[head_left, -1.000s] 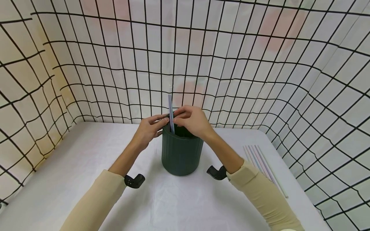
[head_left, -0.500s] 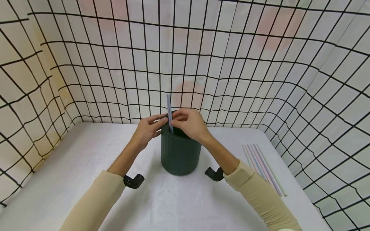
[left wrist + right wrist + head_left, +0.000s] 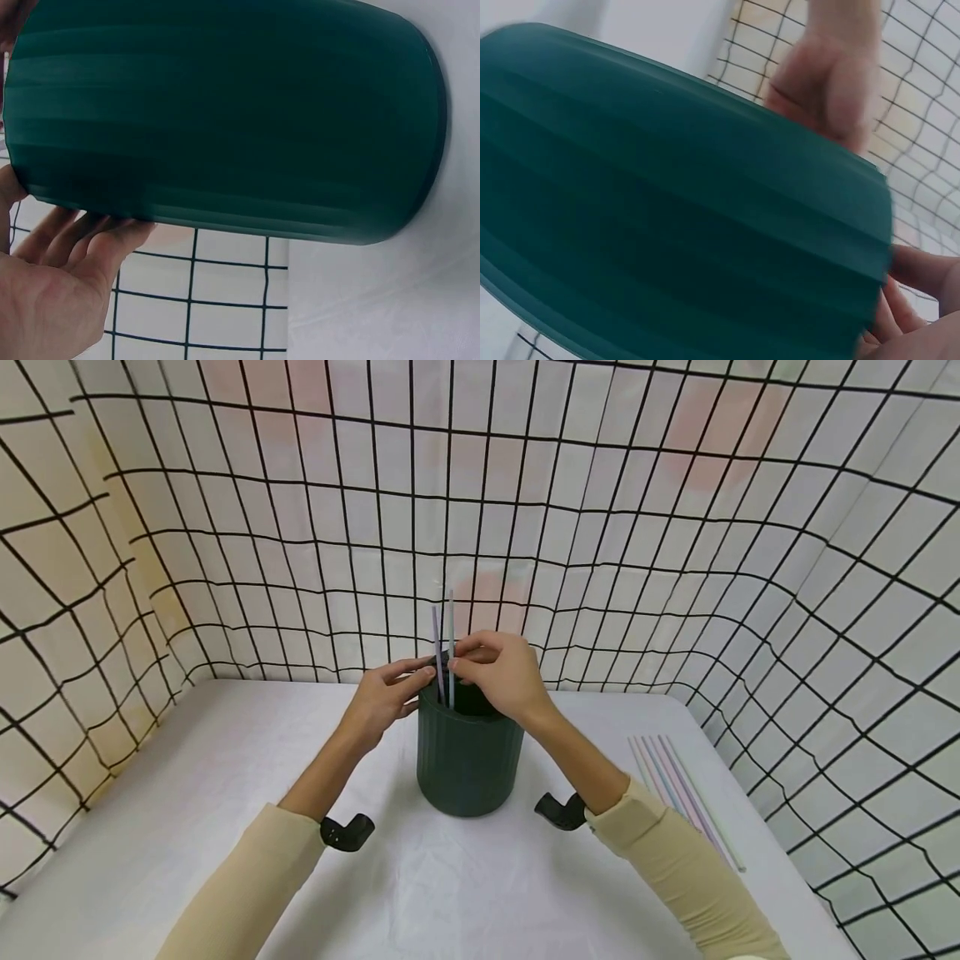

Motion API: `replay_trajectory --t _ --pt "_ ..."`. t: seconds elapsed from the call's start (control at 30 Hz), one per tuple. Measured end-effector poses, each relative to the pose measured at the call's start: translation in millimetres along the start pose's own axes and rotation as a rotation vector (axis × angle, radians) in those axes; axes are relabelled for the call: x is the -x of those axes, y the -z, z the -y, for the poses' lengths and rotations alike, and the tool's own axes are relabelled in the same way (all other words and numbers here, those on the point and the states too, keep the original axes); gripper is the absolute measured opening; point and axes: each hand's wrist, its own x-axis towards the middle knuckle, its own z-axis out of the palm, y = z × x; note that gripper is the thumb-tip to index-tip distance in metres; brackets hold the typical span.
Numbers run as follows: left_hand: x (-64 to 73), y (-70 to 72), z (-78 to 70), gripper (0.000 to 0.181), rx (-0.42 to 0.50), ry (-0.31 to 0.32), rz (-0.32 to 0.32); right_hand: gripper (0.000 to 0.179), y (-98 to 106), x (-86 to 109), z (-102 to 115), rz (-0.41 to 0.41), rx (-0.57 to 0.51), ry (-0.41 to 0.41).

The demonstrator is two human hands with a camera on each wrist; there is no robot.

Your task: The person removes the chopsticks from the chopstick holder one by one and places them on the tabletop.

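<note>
A dark green ribbed bin (image 3: 468, 768) stands upright on the white table, seen from above in the head view and from its side in both wrist views. My left hand (image 3: 378, 702) grips its left rim, the thumb at the rim and several fingers (image 3: 112, 244) against the outer wall. A purple drinking straw (image 3: 437, 647) leans inside the bin by the left thumb. My right hand (image 3: 506, 675) is over the opening and pinches a pale blue straw (image 3: 452, 627) between thumb and fingers, its lower part inside the bin. The straws' lower ends are hidden.
Several pastel straws (image 3: 682, 793) lie side by side on the table (image 3: 480, 893) at the right, partly behind the right sleeve. A black wire grid (image 3: 495, 510) stands along the back and both sides. Black wrist cameras (image 3: 348, 832) jut from beneath both forearms.
The two straws stood close together before. Now the pale blue one has moved right and slightly up with my right hand, apart from the purple one. The left hand has stayed at the rim.
</note>
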Motion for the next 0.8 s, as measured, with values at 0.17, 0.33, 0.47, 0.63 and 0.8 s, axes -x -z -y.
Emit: replay_trajectory --t 0.17,0.33,0.47,0.63,0.8 --pt "0.7 -0.3 -0.2 0.047 0.006 0.000 -0.008 0.019 17 0.8 19 -0.088 -0.045 0.049" --pt "2.1 -1.2 0.3 0.047 0.006 0.002 -0.007 0.020 40 -1.4 39 -0.156 -0.084 0.098" --pt "2.5 -1.6 0.4 0.047 0.008 -0.003 0.001 0.021 62 0.0 55 -0.186 -0.104 0.115" --pt "3.1 -0.6 -0.5 0.047 0.010 -0.012 0.002 0.021 86 5.2 73 -0.257 -0.141 0.141" --pt "3.1 -0.3 0.8 0.048 0.007 -0.015 0.011 0.021 107 12.0 76 -0.321 -0.206 0.119"
